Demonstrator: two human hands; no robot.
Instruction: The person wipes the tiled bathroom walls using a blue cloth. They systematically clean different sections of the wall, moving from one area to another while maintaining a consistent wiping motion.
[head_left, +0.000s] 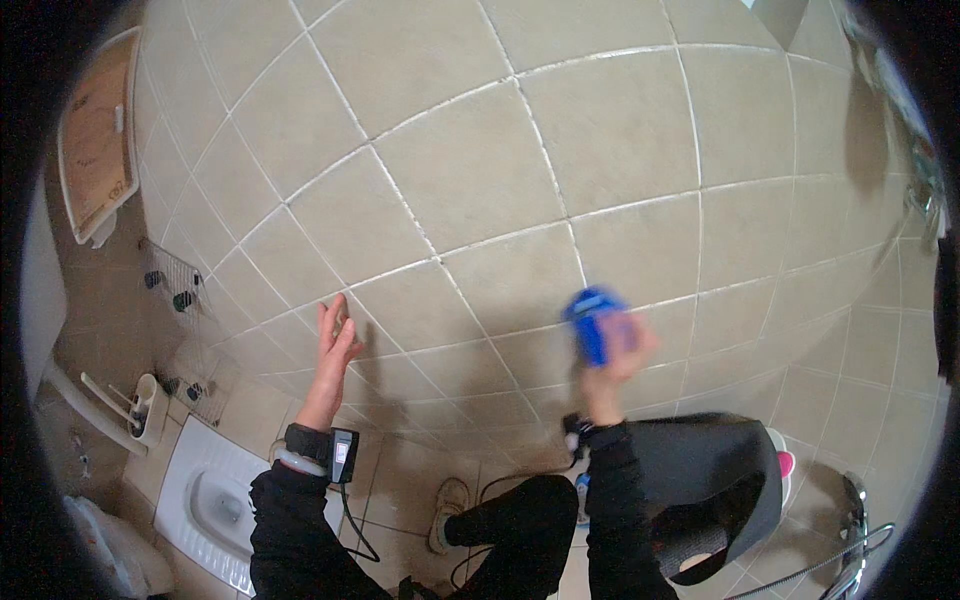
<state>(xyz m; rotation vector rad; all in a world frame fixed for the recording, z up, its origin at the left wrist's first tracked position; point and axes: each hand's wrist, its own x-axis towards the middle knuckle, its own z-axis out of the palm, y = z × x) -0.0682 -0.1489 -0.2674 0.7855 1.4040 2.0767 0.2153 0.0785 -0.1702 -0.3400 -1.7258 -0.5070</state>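
In front of me rises a beige tiled wall (630, 120) with white grout lines. My right hand (624, 346) is closed around a blue brush-like tool (592, 322), held against or very near the tiles; both are blurred, so its underside and exact type cannot be made out. My left hand (336, 345) is raised at the wall with its fingers apart and holds nothing. Its fingertips look close to the tiles, but contact cannot be told. A small black device (343, 455) with a cable is strapped to the left wrist.
A white squat toilet (176, 480) lies in the floor at lower left, beside a white brush holder (154, 412). A wire rack (176, 274) hangs on the left. To the right are a dark grey object (705, 457), a metal tap (855, 540) and its shower hose (802, 574).
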